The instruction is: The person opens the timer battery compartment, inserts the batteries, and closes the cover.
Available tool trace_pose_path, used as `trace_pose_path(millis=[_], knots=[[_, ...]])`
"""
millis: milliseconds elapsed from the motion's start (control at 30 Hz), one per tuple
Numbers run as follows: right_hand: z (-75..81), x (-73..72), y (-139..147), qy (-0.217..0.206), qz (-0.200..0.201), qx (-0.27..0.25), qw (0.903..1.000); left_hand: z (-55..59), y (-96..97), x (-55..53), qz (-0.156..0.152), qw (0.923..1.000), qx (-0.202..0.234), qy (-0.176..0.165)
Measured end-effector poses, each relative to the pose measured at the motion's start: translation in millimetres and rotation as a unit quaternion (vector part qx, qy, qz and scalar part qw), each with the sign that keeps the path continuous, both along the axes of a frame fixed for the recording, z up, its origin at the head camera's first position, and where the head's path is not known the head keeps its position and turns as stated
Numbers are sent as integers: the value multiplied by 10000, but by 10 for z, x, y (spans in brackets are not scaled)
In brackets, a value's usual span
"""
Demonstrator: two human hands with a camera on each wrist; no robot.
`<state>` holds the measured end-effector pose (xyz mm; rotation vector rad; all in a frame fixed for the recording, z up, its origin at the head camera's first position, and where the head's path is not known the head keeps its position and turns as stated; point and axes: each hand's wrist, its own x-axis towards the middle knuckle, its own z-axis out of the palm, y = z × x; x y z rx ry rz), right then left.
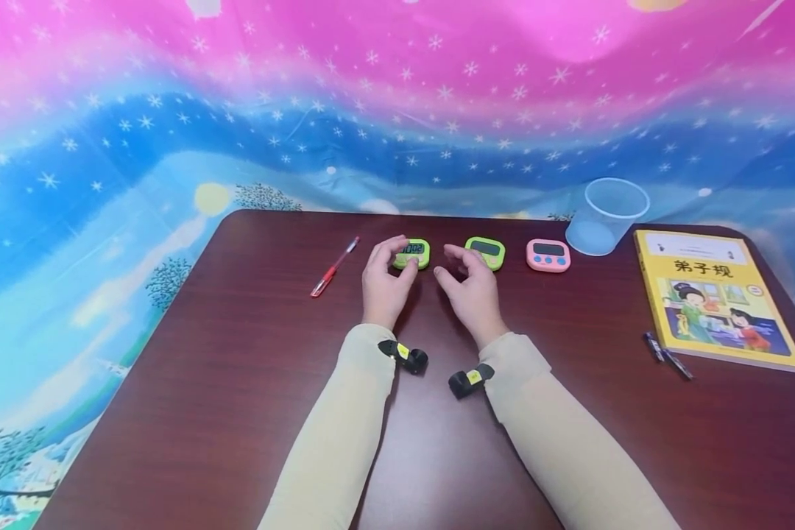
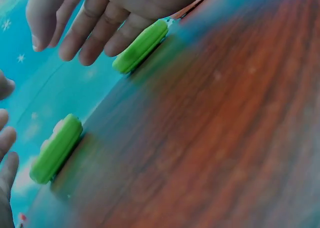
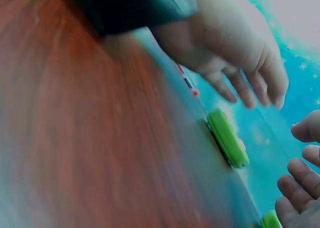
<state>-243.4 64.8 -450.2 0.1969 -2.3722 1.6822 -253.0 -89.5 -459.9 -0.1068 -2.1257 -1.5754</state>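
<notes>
My left hand (image 1: 386,287) hovers beside a green digital timer (image 1: 419,255) whose display shows digits. Its fingers are loosely bent and apart from the timer. In the right wrist view that same timer (image 3: 227,138) stands on the table beneath the left hand (image 3: 235,48), with a gap between them. My right hand (image 1: 472,291) is near a second green timer (image 1: 493,249) and partly covers it. The left wrist view has the right hand (image 2: 115,18) above this second timer (image 2: 142,45), fingers spread and holding nothing.
A red pen (image 1: 334,269) lies left of the timers. To the right are a pink timer (image 1: 548,255), a clear plastic cup (image 1: 606,217) and a yellow book (image 1: 718,298). Small dark pen-like pieces (image 1: 677,364) lie by the book's lower left corner. A patterned cloth (image 1: 371,110) hangs behind the table.
</notes>
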Motion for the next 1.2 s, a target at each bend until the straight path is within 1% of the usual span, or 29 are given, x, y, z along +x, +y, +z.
trace_pose_path(millis=[133,200,267,367,467,667,733,867,1000,1100,1200], knots=[[-7,-10,119,12,-241,214,9995,18,92,17,-200,9986,476,82],[-9,-28,178,30,-387,267,9989,23,148,26,-374,9972,638,59],[-5,-43,235,20,-514,344,9981,30,205,34,-591,9958,692,25],[4,-75,311,-15,-652,418,9970,52,284,48,-905,9942,565,-126],[25,-107,381,-52,-718,476,9963,75,346,52,-1204,9914,329,-382],[38,-171,492,-269,-674,519,9960,96,448,19,-1704,9808,-48,-946],[32,-186,515,-358,-618,545,9960,84,487,2,-1803,9775,-138,-1084],[11,-207,552,-585,-502,701,9946,60,576,-31,-1827,9737,-392,-1300],[2,-210,593,-786,-456,887,9919,79,655,-47,-1826,9659,-658,-1712],[-5,-202,626,-920,-478,854,9909,92,697,-50,-1882,9585,-663,-2038],[-22,-191,658,-1055,-495,610,9913,76,725,-54,-1965,9553,-372,-2176]])
